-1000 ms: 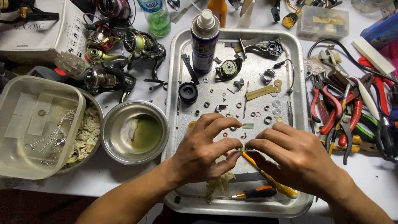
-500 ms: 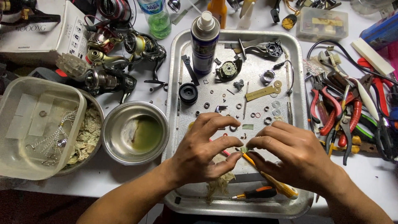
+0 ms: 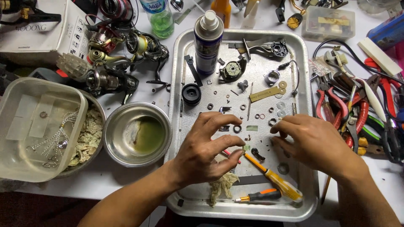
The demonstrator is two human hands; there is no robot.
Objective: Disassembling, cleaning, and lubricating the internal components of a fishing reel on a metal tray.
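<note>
A tiny green part [image 3: 246, 147] is pinched at the fingertips of the left hand [image 3: 205, 152], over the metal tray [image 3: 304, 201]. The right hand [image 3: 313, 144] is held loosely curled, its grip unclear. Beyond the fingers, a dark-labelled spray can [image 3: 208, 42] stands upright; a yellow-handled screwdriver [image 3: 275, 178] lies just below them.

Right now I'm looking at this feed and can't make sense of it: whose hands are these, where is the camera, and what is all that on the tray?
The camera sits on a person's head and looks down at their own bare hands. The left hand and right hand hover over a metal tray scattered with small washers, rings and dismantled reel parts. The left hand pinches something tiny; I cannot tell what. The right hand looks empty. On the tray also stand a spray can and lie a yellow screwdriver and a rag. Left of the tray is a steel bowl; pliers lie to the right.
</note>
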